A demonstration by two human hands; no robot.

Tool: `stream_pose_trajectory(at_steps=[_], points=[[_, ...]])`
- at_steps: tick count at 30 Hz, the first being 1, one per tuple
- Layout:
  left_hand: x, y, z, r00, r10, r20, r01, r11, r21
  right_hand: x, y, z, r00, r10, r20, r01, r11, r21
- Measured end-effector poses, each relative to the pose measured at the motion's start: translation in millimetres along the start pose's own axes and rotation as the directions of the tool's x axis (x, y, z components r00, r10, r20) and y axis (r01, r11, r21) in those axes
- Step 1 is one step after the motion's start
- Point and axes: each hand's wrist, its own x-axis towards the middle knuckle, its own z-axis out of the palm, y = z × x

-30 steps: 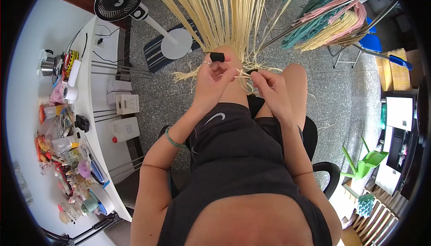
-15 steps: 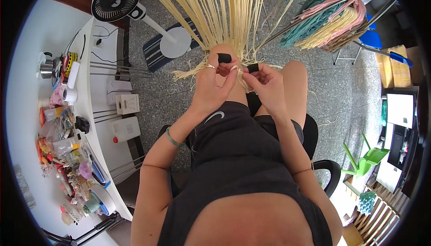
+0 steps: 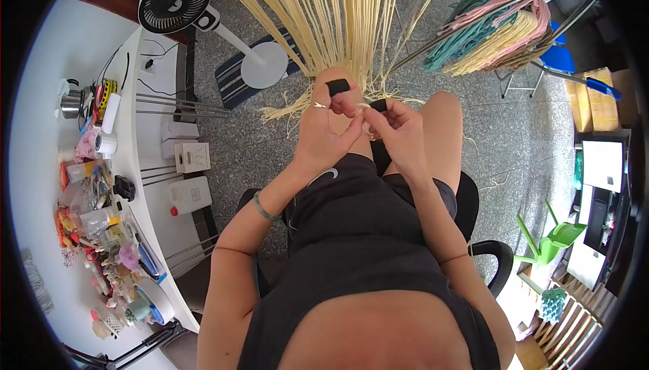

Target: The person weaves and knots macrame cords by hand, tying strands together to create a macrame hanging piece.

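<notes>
Over my lap, my left hand (image 3: 328, 129) and my right hand (image 3: 400, 135) meet, thumbs and index fingers pinched together. Between the fingertips is a short looped piece of cream cord (image 3: 366, 108), gripped from both sides; its exact shape is too small to make out. Black wrapping covers a finger on each hand, and a ring and a green bracelet (image 3: 265, 208) are on the left hand and wrist. Just beyond my knees hang long cream cords (image 3: 338, 22), their loose ends gathered around the knee.
A white standing fan (image 3: 253, 56) rises at front left on a striped mat (image 3: 233, 79). Bundles of teal, pink and cream cord (image 3: 497, 29) hang on a metal rack at front right. A cluttered white table (image 3: 145, 201) runs along my left; a green stool (image 3: 561, 235) is at right.
My hands have drawn closer until the fingertips touch. The cream cord between them now shows as a small loop.
</notes>
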Motion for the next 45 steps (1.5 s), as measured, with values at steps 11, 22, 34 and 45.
stream_pose_trajectory(at_steps=[11,22,34,45], points=[[-5.7,-9.5,12.7,0.964,-0.205,0.167,0.264,0.766,-0.586,0.0,-7.2,-6.7,0.999,-0.042,-0.020,0.043,0.998,0.051],[-0.6,-0.8,6.4,0.940,-0.228,0.253,0.305,0.894,-0.328,0.9,-7.0,-12.2,0.998,-0.055,-0.029,0.058,0.992,0.109],[-3.6,-1.5,13.3,0.939,-0.282,0.198,0.345,0.762,-0.547,-6.4,-12.8,-2.1,0.975,-0.219,-0.042,0.211,0.967,-0.144],[-5.5,-2.6,14.8,0.965,-0.250,0.078,0.253,0.816,-0.520,-16.9,-10.2,13.3,0.841,-0.532,-0.094,0.332,0.647,-0.686]])
